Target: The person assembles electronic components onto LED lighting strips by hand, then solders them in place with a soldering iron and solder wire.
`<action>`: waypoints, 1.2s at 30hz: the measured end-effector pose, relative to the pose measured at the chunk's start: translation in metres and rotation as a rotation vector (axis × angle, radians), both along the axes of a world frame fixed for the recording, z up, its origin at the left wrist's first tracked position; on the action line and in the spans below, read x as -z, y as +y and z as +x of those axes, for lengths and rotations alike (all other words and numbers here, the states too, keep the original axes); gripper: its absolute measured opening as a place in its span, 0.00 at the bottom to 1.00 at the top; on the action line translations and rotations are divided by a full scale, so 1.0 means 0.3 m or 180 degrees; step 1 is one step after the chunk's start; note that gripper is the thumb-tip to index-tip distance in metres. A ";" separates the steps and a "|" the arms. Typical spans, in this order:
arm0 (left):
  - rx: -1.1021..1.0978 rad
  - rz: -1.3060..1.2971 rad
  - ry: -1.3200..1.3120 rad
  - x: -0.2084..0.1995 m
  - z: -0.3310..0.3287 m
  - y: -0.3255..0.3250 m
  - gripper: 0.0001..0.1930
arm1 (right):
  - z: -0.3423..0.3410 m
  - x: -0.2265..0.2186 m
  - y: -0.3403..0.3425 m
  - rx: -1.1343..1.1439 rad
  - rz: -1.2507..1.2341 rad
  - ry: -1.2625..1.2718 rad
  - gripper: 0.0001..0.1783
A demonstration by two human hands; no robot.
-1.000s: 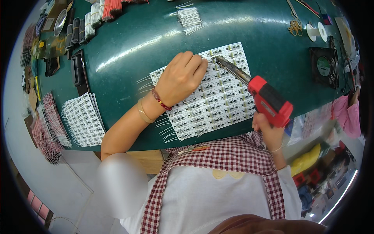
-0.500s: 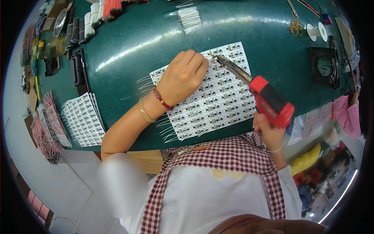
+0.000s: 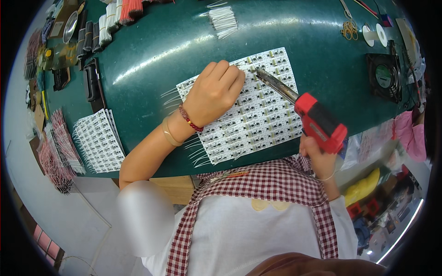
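A white panel of small circuit boards (image 3: 264, 115) lies at a slant on the green table, thin white wires (image 3: 199, 158) sticking out past its left edge. Across its upper left part rests my left hand (image 3: 216, 89), back up and fingers curled closed; the fingertips and whatever they pinch are hidden. My right hand (image 3: 318, 158) grips a red and black soldering gun (image 3: 321, 123) from below, at the panel's right side. The gun's dark metal tip points up and left to the panel's upper rows, just right of my left fingers.
A stack of similar panels (image 3: 97, 141) sits at the left edge beside red and white wire bundles (image 3: 59, 154). Cut white wires (image 3: 223, 22) lie at the far side. On the right are a black fan (image 3: 383, 77), a white spool (image 3: 375, 35) and rubber bands (image 3: 349, 30).
The soldering gun and my right hand have shifted slightly down; its tip sits a little lower on the panel. My left hand stays curled, nearly in place.
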State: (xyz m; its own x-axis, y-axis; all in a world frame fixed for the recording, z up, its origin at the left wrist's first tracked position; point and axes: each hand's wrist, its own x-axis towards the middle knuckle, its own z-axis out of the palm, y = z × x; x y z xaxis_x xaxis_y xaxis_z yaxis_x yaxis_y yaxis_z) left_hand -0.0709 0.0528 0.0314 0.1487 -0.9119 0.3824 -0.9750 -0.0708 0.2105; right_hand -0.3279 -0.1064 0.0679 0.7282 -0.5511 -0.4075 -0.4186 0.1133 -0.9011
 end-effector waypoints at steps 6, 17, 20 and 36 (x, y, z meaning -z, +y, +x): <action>-0.0014 0.0109 0.0024 -0.007 -0.006 -0.002 0.14 | 0.004 0.007 0.000 -0.0121 -0.0027 0.0102 0.15; -0.0106 0.0335 0.0002 -0.020 -0.025 -0.002 0.13 | -0.021 0.000 0.004 -0.0219 -0.0274 -0.0003 0.11; -0.0115 0.0278 -0.0015 -0.028 -0.026 -0.008 0.13 | -0.021 -0.034 0.001 -0.0204 -0.0140 -0.0033 0.09; -0.0156 0.0062 0.0118 -0.022 -0.035 0.003 0.15 | -0.017 -0.002 0.011 -0.0395 -0.0425 0.0190 0.11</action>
